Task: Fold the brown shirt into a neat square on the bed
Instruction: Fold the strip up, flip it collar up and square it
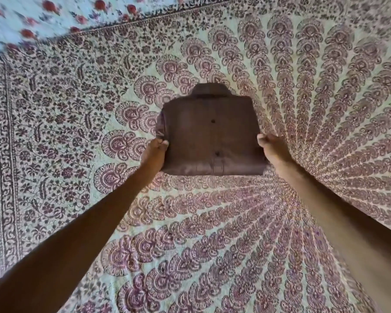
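Folding seems done bar tidying: squared brown cloth shirt [209, 134] gripped by left hand [155, 152] at 9 o'clock, right hand [272, 144] at 3 o'clock.

No readable text, label or number anywhere.

Brown shirt [210, 134] folded square on bed [280, 245]; left hand [155, 154] & right hand [272, 146] grip sides.

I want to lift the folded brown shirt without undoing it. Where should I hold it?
Take the brown shirt by its side edges, left hand from the left, right hand from the right, fingers under all layers. It lies flat and square, so side support likely keeps folds together.
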Available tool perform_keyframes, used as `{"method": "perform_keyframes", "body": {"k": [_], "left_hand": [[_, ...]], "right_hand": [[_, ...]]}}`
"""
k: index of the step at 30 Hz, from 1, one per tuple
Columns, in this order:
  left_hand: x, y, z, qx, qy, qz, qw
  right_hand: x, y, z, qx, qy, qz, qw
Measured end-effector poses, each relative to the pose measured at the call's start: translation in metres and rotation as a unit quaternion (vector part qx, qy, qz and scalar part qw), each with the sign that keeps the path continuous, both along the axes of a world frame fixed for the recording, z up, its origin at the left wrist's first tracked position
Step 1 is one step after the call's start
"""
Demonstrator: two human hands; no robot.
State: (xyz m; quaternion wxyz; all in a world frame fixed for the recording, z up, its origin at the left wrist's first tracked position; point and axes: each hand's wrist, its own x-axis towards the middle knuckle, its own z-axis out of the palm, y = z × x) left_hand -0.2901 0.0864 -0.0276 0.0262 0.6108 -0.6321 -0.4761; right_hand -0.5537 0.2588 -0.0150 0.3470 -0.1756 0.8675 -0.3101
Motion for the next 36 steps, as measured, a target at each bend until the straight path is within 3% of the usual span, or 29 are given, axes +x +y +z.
{"method": "perform_keyframes", "body": {"k": [6,12,16,19,22,25,27,29,32,36], "left_hand": [[-0.010,0.000,-0.007,-0.030,-0.061,0.002,0.998],[-0.026,-0.026,-0.002,-0.016,0.002,0.056,0.998],[-0.043,-0.042,0.004,-0.036,0.034,0.072,0.996],[-0.046,-0.052,0.006,-0.109,0.008,-0.033,0.993],[-0.034,-0.067,0.003,-0.205,0.034,-0.205,0.956],[-0.023,-0.077,0.006,-0.331,-0.073,-0.370,0.865],[-0.021,-0.081,0.010,-0.371,-0.107,-0.423,0.820],[-0.019,-0.085,0.009,-0.398,-0.105,-0.436,0.801],[-0.030,-0.089,0.008,-0.406,-0.069,-0.398,0.819],[-0.051,-0.085,0.006,-0.372,-0.042,-0.294,0.879]], "right_hand": [[0.002,-0.012,-0.020,0.038,0.083,0.009,0.996],[-0.006,-0.021,-0.022,0.037,0.094,0.038,0.994],[-0.007,-0.028,-0.024,0.000,0.054,-0.013,0.998],[-0.005,-0.030,-0.025,-0.006,0.059,-0.022,0.998],[-0.005,-0.030,-0.028,-0.013,0.069,-0.026,0.997],[-0.003,-0.032,-0.027,-0.003,0.110,-0.008,0.994],[-0.001,-0.034,-0.025,0.007,0.136,0.002,0.991],[-0.001,-0.034,-0.024,0.002,0.143,0.000,0.990],[-0.001,-0.033,-0.027,-0.017,0.137,0.004,0.990],[-0.001,-0.033,-0.028,-0.024,0.160,0.010,0.987]]}}
